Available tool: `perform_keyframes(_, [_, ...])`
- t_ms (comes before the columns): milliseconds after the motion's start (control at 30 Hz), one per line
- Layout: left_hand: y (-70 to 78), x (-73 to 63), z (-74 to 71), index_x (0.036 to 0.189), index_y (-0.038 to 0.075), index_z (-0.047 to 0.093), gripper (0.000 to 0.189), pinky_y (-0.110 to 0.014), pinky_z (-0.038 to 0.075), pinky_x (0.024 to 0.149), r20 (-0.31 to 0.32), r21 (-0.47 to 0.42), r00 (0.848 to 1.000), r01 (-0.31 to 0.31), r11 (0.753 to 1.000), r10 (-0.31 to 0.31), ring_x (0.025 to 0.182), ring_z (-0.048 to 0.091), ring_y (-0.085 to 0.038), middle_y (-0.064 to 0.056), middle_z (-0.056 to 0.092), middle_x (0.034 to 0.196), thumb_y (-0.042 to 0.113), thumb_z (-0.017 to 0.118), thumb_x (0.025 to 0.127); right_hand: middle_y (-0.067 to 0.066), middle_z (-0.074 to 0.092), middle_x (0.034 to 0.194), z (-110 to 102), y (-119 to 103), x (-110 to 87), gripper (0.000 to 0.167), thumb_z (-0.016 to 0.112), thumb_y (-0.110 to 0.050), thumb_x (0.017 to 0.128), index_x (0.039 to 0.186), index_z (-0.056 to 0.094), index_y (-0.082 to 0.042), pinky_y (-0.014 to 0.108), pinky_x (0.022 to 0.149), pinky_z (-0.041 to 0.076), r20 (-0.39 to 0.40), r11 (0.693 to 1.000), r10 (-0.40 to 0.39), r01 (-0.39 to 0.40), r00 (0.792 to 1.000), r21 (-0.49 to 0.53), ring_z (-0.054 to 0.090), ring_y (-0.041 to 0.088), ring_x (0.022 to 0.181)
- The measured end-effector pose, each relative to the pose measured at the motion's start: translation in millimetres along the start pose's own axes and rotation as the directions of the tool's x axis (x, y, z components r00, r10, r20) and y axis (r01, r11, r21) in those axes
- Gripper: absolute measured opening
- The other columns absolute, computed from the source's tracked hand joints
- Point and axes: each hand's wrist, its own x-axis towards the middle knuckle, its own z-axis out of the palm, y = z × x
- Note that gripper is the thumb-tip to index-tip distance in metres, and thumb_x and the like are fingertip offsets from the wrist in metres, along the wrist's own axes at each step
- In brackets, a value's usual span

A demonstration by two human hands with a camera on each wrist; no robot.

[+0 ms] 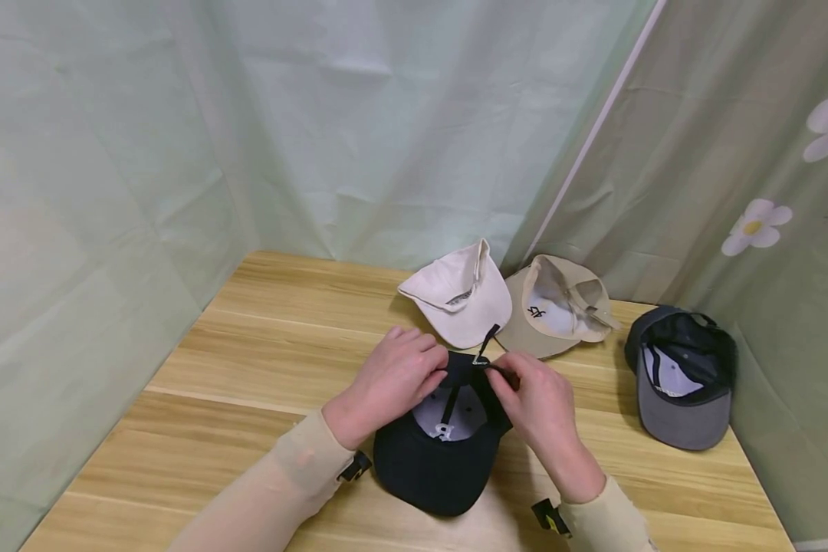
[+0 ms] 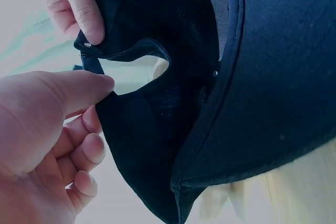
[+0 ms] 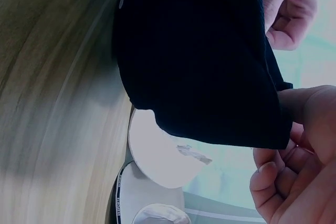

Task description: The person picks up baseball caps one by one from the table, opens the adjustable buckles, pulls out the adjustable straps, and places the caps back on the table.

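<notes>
A black baseball cap [image 1: 435, 475] lies crown-down on the table, its brim toward me and its pale inner lining showing. At its back edge, my left hand [image 1: 396, 376] pinches the band on one side of the closure opening, thumb against the fabric in the left wrist view. On the other side my right hand [image 1: 541, 399] pinches the same back edge between thumb and fingers. Between the two hands, a loose end of the black strap [image 1: 488, 339] sticks up beside a small metal buckle [image 1: 480, 362].
Just behind the black cap lie a white cap [image 1: 479, 318] and a beige cap [image 1: 548, 341], side by side. A dark cap with a grey brim [image 1: 686, 422] sits at the table's right edge. Pale curtains [image 1: 386, 138] enclose the wooden table [image 1: 248, 368] at the back and sides.
</notes>
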Motion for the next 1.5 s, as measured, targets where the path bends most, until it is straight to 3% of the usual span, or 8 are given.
perform_keyframes(333, [1.7, 0.0, -0.4, 0.091, 0.018, 0.070, 0.018, -0.039, 0.046, 0.081, 0.014, 0.004, 1.000, -0.024, 1.000, 0.024, 0.094, 0.067, -0.023, 0.003, 0.066, 0.091, 0.019, 0.087, 0.096, -0.006, 0.066, 0.077, 1.0, -1.2, 0.6, 0.014, 0.090, -0.013, 0.092, 0.094, 0.077, -0.019, 0.041, 0.059, 0.045, 0.002, 1.000, 0.016, -0.016, 1.000, -0.010, 0.061, 0.016, 0.064])
perform_keyframes(533, [2.3, 0.8, 0.2, 0.092, 0.018, 0.069, 0.018, -0.040, 0.047, 0.082, 0.015, 0.001, 1.000, -0.027, 1.000, 0.027, 0.095, 0.068, -0.024, 0.003, 0.067, 0.092, 0.020, 0.086, 0.097, -0.008, 0.060, 0.075, 1.5, 0.1, 2.1, 0.020, 0.094, -0.016, 0.090, 0.103, 0.080, -0.020, 0.036, 0.056, 0.042, -0.021, 0.999, -0.045, 0.045, 0.999, 0.004, 0.057, 0.011, 0.063])
perform_keyframes(1000, [5.4, 1.1, 1.1, 0.092, 0.017, 0.070, 0.017, -0.039, 0.046, 0.079, 0.005, -0.012, 0.999, -0.046, 0.999, 0.046, 0.090, 0.066, -0.023, 0.002, 0.066, 0.091, 0.019, 0.087, 0.096, -0.008, 0.059, 0.071, 6.7, 3.2, 1.9, 0.016, 0.090, -0.011, 0.090, 0.089, 0.075, -0.017, 0.034, 0.051, 0.040, -0.121, 0.980, -0.198, 0.192, 0.973, -0.057, 0.056, 0.013, 0.058])
perform_keyframes(1500, [2.7, -2.6, 1.9, 0.090, 0.018, 0.069, 0.019, -0.038, 0.046, 0.079, 0.030, -0.014, 0.999, -0.038, 0.999, 0.039, 0.092, 0.067, -0.022, 0.003, 0.064, 0.089, 0.019, 0.086, 0.097, -0.002, 0.067, 0.071, 7.0, 4.1, 1.1, 0.018, 0.084, -0.010, 0.091, 0.086, 0.068, -0.015, 0.038, 0.050, 0.041, -0.147, 0.994, -0.107, 0.102, 0.983, -0.041, 0.064, 0.020, 0.058])
